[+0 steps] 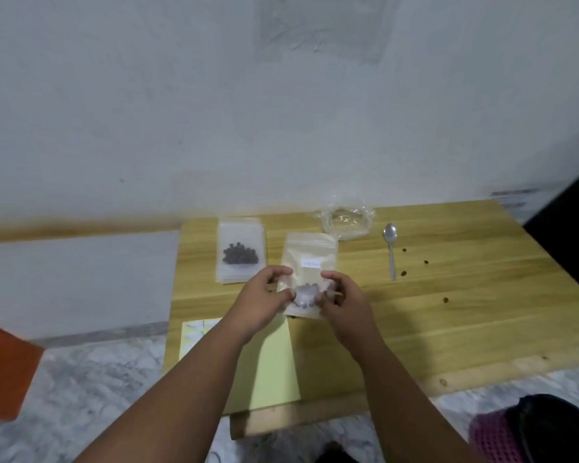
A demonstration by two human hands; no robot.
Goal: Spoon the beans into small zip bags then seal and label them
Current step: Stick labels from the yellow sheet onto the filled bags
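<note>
Zip bag (310, 253) pinched by left hand (264, 295) and right hand (343, 300).

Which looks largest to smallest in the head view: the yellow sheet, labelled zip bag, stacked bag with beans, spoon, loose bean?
1. yellow sheet, partly hidden yet clearly largest
2. labelled zip bag and stacked bag with beans: these look alike, so they are left unranked
3. spoon
4. loose bean

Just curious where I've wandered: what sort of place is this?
Probably a plain room in a home: a low wooden table sits on a marbled stone floor against a bare whitish wall, with an ordinary spoon lying on it.
</note>
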